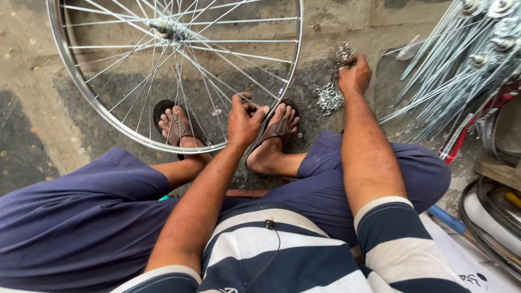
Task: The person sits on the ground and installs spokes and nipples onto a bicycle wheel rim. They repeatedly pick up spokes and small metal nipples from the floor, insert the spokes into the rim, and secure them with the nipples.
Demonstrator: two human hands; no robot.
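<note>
So the biggest thing we've got in front of us is the bicycle wheel (163,70), a shiny chrome rim laced with thin steel spokes running to the hub (165,28), standing roughly upright on the rough concrete floor (32,81) between our feet, its lower edge just in front of our shins. Our knees in dark blue trousers (81,217) fill the bottom of the view and hide whatever the wheel rests on. Off to the right there's a fat bundle of loose spokes (461,65), bare grey metal, fanned out and leaning over some dark tyres and rims (494,217) stacked at the edge (a red frame piece pokes out there too). Brown leather sandals (274,133) are on both feet, seen partly through the spokes. Our left hand (244,120) is pinched shut on the rim's lower right edge, fingers curled round something too small for us to make out. Our right hand (355,73) is stretched out well away from the left, fingers closed down into the little heap of spoke nipples (332,87), tiny glinting silver bits scattered on the floor just right of the rim.
</note>
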